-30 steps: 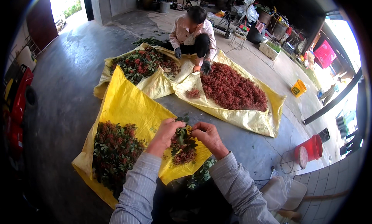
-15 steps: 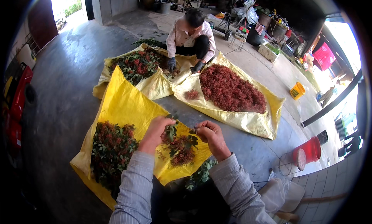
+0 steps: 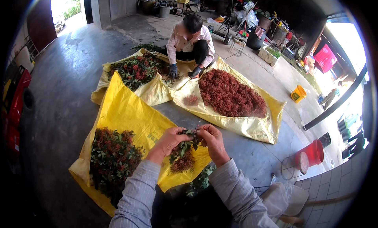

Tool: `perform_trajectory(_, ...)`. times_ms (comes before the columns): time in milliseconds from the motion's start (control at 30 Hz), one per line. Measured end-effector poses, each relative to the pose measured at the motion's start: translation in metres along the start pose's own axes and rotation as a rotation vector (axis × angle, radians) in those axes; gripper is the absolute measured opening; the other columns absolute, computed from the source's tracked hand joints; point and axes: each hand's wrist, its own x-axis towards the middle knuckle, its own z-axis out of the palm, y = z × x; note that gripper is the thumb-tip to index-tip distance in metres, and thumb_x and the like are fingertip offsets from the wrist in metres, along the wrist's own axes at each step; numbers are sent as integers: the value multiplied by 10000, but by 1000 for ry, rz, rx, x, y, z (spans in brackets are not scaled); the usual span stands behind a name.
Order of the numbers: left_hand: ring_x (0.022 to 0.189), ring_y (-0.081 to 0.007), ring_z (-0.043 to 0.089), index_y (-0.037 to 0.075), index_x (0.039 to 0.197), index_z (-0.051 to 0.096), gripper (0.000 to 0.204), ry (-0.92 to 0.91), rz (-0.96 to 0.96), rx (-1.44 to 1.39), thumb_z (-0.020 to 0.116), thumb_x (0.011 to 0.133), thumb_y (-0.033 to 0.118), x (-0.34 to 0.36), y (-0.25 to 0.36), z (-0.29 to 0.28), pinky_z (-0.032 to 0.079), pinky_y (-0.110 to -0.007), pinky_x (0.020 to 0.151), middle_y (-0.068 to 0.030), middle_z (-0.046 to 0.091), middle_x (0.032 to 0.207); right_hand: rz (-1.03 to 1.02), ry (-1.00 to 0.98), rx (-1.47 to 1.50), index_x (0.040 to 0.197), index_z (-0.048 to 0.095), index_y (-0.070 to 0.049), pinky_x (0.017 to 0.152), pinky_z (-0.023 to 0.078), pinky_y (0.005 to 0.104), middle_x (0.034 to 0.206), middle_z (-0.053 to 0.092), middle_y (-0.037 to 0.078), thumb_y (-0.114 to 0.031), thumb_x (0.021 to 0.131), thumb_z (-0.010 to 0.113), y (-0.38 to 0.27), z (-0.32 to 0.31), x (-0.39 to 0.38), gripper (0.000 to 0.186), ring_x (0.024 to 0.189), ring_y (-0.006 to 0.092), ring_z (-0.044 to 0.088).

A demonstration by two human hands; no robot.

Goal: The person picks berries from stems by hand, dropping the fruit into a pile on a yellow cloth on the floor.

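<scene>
My left hand [image 3: 170,140] is closed on a leafy sprig [image 3: 188,144] over the bright yellow sheet [image 3: 130,113]. My right hand [image 3: 211,140] pinches the sprig close beside it, fingertips near the left hand's. Below them lies a small pile of reddish berry clusters [image 3: 182,163] on the sheet. To the left is a larger heap of leafy branches with red berries [image 3: 114,157]. Cut greenery [image 3: 201,180] shows beside the sheet's lower edge.
A crouching co-worker [image 3: 191,44] in dark gloves works between a leafy heap [image 3: 138,70] and a large red berry pile [image 3: 232,96] on pale sheets. A red bucket [image 3: 314,151] and wire stool [image 3: 301,165] stand right, a yellow bucket [image 3: 298,94] farther back.
My hands have come closer together, moving up and right from half a second ago. The co-worker's gloved hands have moved down onto the sheets compared with one second ago.
</scene>
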Motion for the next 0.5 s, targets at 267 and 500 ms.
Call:
perform_trajectory(267,775,-107,699,-20,1087,763,238,10,44,102,749,891,113,0,4,3,559,-254,713,-40,762,929,46,-92,12,1012,729,-115,634,397,201,871,686,-65,-167,924,755,9,-10,7,105,729,25,562)
perform_trajectory(500,723,-122,640,-42,1002,746,230,143,194,477,733,854,134,-10,15,3,530,-310,682,-63,728,806,133,-146,-36,1003,728,-113,644,419,203,886,707,-51,-149,931,755,9,-15,6,85,732,36,582)
